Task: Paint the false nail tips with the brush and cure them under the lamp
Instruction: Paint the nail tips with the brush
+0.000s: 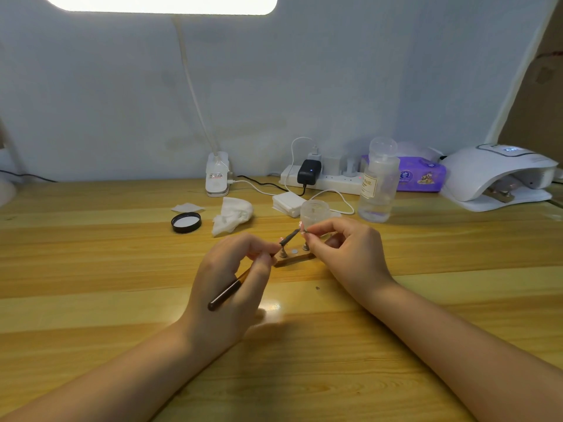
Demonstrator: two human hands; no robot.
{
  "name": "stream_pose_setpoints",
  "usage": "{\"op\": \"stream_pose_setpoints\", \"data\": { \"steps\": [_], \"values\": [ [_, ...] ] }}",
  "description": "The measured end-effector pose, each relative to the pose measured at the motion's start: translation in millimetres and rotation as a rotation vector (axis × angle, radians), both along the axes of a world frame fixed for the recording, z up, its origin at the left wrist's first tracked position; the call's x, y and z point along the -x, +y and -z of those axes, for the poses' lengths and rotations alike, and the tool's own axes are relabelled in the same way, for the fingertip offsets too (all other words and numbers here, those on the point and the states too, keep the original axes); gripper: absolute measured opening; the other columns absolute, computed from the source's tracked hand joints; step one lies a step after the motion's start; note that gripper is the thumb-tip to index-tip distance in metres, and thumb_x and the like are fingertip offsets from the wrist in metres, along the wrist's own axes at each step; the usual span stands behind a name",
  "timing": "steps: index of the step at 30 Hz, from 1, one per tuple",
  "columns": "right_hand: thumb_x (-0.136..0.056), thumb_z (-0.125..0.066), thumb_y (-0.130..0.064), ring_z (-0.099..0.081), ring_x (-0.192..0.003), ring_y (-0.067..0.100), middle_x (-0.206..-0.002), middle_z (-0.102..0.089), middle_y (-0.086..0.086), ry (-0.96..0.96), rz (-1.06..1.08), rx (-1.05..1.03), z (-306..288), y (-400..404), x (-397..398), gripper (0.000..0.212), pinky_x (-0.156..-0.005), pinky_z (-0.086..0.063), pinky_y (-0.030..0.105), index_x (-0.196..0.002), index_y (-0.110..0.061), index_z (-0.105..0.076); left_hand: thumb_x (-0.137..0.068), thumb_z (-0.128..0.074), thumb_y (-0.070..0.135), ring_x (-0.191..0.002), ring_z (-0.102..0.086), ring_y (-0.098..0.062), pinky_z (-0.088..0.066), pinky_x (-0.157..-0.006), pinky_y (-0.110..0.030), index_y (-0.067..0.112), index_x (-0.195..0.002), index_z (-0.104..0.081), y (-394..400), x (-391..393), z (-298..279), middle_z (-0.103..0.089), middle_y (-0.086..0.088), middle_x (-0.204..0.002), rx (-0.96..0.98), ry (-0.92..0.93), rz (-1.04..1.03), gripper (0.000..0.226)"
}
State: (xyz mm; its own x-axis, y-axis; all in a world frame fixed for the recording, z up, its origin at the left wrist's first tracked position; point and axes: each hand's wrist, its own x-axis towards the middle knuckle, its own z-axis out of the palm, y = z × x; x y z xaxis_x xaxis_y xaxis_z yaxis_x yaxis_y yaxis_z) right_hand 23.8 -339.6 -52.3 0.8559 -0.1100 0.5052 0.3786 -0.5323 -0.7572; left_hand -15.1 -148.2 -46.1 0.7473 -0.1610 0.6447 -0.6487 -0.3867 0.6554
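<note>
My left hand (231, 278) grips a dark-handled brush (227, 292), its tip (291, 236) pointing up and right toward a small false nail tip (302, 228). My right hand (344, 248) pinches that nail tip on its little stand between thumb and fingers. Below the hands, a brown holder bar (292, 259) lies on the wooden table with two metal pegs (283, 253) standing on it. An open clear jar (315, 213) sits just behind the hands. The white curing lamp (499, 178) stands at the far right with another holder inside it.
A black jar lid (186, 222), crumpled tissue (233, 214), cotton pads (288, 202), a pump bottle (379, 184), a purple wipes pack (420, 175), a power strip (323, 178) with cables and a desk lamp clamp (217, 175) line the back of the table.
</note>
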Motion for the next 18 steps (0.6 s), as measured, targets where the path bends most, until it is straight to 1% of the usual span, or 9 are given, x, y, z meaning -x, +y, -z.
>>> {"op": "stream_pose_setpoints", "data": {
  "steps": [3,5,7,9,11,14,16,18],
  "values": [
    [-0.082,-0.074,-0.023,-0.054,-0.058,0.003,-0.078,-0.069,-0.011,0.01,-0.008,0.007,0.0,0.2,0.4,0.006,-0.057,-0.041,0.011,-0.085,-0.028,-0.074,-0.09,-0.049,0.039,-0.094,-0.065,-0.013,-0.045,-0.082,-0.025,0.027,-0.102,-0.069,-0.2,-0.4,-0.9,-0.071,0.013,-0.092,-0.012,-0.016,0.011,0.026],
    [-0.081,-0.074,-0.02,-0.055,-0.058,0.003,-0.078,-0.069,-0.01,0.01,-0.011,0.007,0.1,0.4,0.6,0.009,-0.058,-0.043,0.011,-0.086,-0.028,-0.073,-0.09,-0.051,0.038,-0.094,-0.066,-0.012,-0.047,-0.083,-0.029,0.024,-0.103,-0.07,-0.3,-1.1,-0.7,-0.072,0.011,-0.093,-0.032,-0.031,0.021,0.027],
    [-0.082,-0.073,-0.019,-0.054,-0.058,0.002,-0.076,-0.069,-0.01,0.011,-0.012,0.007,0.0,0.3,0.7,0.01,-0.057,-0.043,0.011,-0.086,-0.028,-0.073,-0.088,-0.052,0.037,-0.092,-0.066,-0.012,-0.047,-0.083,-0.03,0.021,-0.098,-0.071,0.3,-1.5,0.3,-0.072,0.01,-0.09,-0.022,-0.017,0.031,0.027],
    [-0.082,-0.073,-0.02,-0.054,-0.057,0.001,-0.076,-0.069,-0.01,0.01,-0.014,-0.003,0.0,-0.4,1.0,0.01,-0.055,-0.042,0.01,-0.084,-0.03,-0.072,-0.085,-0.05,0.038,-0.089,-0.065,-0.011,-0.045,-0.081,-0.026,0.023,-0.091,-0.07,0.5,-1.8,0.0,-0.07,0.012,-0.085,-0.013,-0.004,0.018,0.026],
    [-0.082,-0.073,-0.022,-0.053,-0.057,0.001,-0.076,-0.069,-0.009,0.01,-0.012,-0.02,0.1,-0.7,0.7,0.01,-0.055,-0.043,0.011,-0.083,-0.031,-0.072,-0.084,-0.048,0.037,-0.087,-0.064,-0.011,-0.043,-0.08,-0.025,0.025,-0.088,-0.068,0.8,-1.8,-0.6,-0.069,0.012,-0.082,-0.004,-0.008,0.009,0.024],
    [-0.082,-0.074,-0.023,-0.053,-0.056,0.001,-0.075,-0.069,-0.01,0.015,-0.009,-0.019,0.4,-0.6,-0.2,0.007,-0.054,-0.042,0.011,-0.084,-0.03,-0.073,-0.088,-0.047,0.038,-0.09,-0.065,-0.012,-0.045,-0.08,-0.027,0.027,-0.096,-0.068,1.2,-0.9,-1.1,-0.07,0.014,-0.086,0.017,-0.017,-0.001,0.025],
    [-0.082,-0.074,-0.025,-0.052,-0.055,0.001,-0.074,-0.069,-0.01,0.016,-0.014,-0.016,0.6,-0.6,0.0,0.005,-0.053,-0.041,0.011,-0.085,-0.029,-0.073,-0.091,-0.048,0.039,-0.094,-0.066,-0.014,-0.047,-0.082,-0.033,0.026,-0.104,-0.069,1.0,-3.3,-2.9,-0.071,0.013,-0.091,0.017,-0.016,0.007,0.028],
    [-0.083,-0.073,-0.025,-0.052,-0.056,0.001,-0.074,-0.069,-0.009,0.023,-0.021,-0.007,0.5,-0.7,0.7,0.006,-0.053,-0.042,0.012,-0.087,-0.028,-0.073,-0.091,-0.048,0.039,-0.095,-0.066,-0.016,-0.048,-0.083,-0.04,0.022,-0.107,-0.07,0.0,0.2,-2.4,-0.072,0.011,-0.094,-0.015,-0.033,0.022,0.031]
  ]
}}
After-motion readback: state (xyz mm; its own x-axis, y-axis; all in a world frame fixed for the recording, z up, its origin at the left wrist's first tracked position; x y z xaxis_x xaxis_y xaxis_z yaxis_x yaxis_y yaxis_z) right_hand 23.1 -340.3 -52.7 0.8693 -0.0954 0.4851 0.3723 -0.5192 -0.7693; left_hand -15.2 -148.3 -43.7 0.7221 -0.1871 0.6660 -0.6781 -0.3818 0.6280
